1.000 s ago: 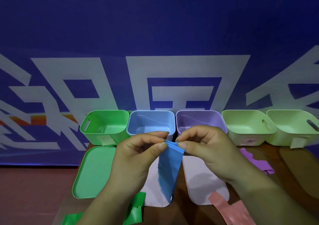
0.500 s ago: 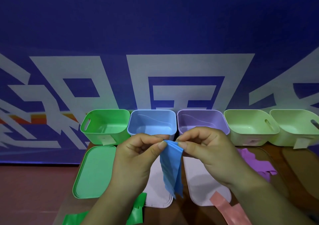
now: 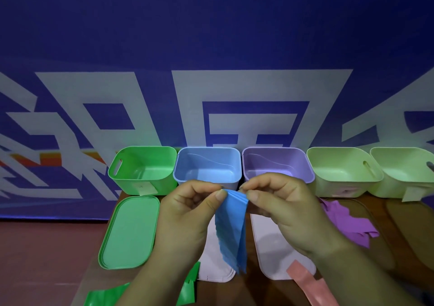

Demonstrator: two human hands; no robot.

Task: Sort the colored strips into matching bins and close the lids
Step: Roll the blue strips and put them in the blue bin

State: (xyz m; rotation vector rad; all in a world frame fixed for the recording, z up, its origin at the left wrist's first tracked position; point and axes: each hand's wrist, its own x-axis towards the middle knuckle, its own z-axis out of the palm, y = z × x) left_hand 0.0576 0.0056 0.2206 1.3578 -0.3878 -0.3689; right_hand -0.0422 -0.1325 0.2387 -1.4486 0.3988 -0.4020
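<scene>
Blue strips [image 3: 231, 230] hang as a small bunch in front of the blue bin [image 3: 207, 167]. My left hand [image 3: 187, 214] and my right hand [image 3: 281, 207] both pinch the bunch at its top edge, thumbs and forefingers close together. A row of open bins stands behind: green [image 3: 143, 167], blue, purple [image 3: 277, 167] and two pale green ones [image 3: 342, 172] [image 3: 404, 172]. Purple strips [image 3: 347, 223] lie on the table at the right, a pink strip [image 3: 312, 284] at the front right, green strips [image 3: 103, 296] at the front left.
A green lid [image 3: 129, 233] lies flat before the green bin. Two white lids [image 3: 216, 268] [image 3: 277, 247] lie under my hands on the brown table [image 3: 399, 235]. A blue printed wall rises right behind the bins. The table's left edge runs beside the green lid.
The hanging blue strips have shifted slightly and fanned a little between my fingers. Both hands stay in almost the same place.
</scene>
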